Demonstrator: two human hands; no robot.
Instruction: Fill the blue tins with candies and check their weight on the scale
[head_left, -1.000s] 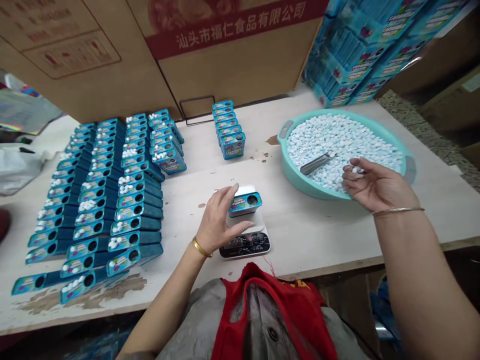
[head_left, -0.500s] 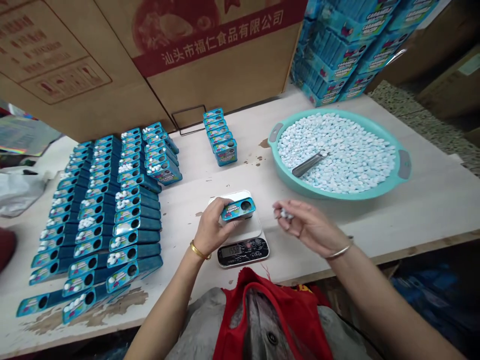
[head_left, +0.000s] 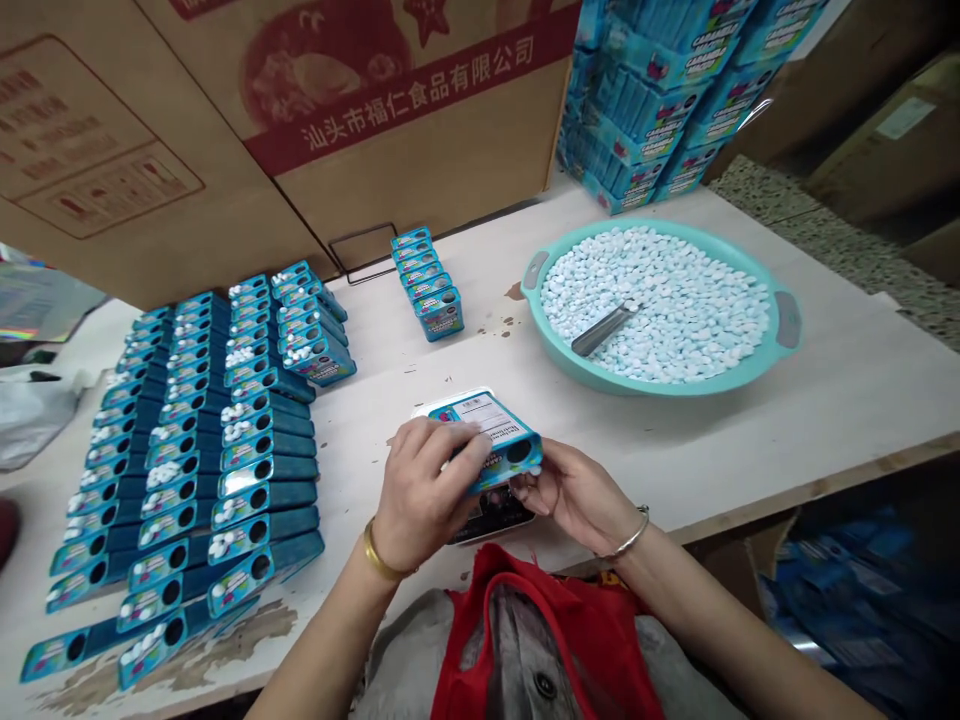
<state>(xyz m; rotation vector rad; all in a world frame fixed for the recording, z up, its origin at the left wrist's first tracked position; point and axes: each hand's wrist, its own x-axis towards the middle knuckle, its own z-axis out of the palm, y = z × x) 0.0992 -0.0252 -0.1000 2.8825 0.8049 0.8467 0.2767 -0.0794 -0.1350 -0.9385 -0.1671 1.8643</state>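
Note:
My left hand [head_left: 431,480] is wrapped over a blue candy tin [head_left: 499,420], tilted so that its printed back faces up and its round hole points toward my right hand. Close against that end is my right hand [head_left: 574,495], its fingers curled under the tin's edge. A pale candy [head_left: 535,469] shows between the fingertips and the tin; how many more the hand holds is hidden. Below the tin is a kitchen scale [head_left: 499,512] with a white plate and black panel, mostly covered by my hands and the tin.
A turquoise basin [head_left: 637,375] of pale candies, with a metal scoop [head_left: 602,330] in it, stands at right. Rows of open blue tins [head_left: 270,470] fill the left, and a short row of tins [head_left: 439,312] stands behind the scale. Cartons [head_left: 420,150] and stacked packs [head_left: 645,110] line the back.
My left hand has lifted and tilted the tin off the scale plate. My right hand, pinching a few candies before, has moved left to the tin's open end.

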